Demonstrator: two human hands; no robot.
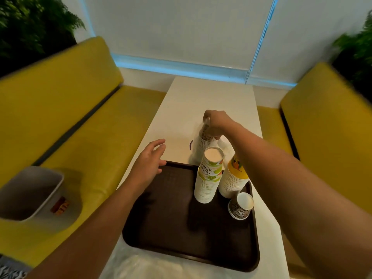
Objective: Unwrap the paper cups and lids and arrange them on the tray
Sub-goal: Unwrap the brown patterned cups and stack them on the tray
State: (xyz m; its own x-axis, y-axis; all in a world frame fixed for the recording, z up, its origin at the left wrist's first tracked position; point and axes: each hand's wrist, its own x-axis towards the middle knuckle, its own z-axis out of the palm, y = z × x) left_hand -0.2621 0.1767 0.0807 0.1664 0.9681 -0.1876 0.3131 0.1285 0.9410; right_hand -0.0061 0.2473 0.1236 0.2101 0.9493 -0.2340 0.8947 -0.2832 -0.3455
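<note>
The tray [171, 228] is showing dark brown, its white cups [208, 184] are wearing lime-green, yellow-orange and brown-spotted prints, and the benches [70, 109] at left and right are glowing mustard-yellow.

Tray [167, 224] is dark brown plastic, matt, with a fine grid texture, and the cup stacks [208, 178] at its 1 o'clock corner are printed paper. Table [211, 97] looks smooth matt white, benches [70, 101] at 9 and 3 o'clock yellow vinyl-ish with a soft sheen, bin [30, 194] at 8 o'clock matt grey plastic. Thin crinkly clear film [130, 266] at 6 o'clock, more round the wrapped stack [200, 144] at 12.
</note>
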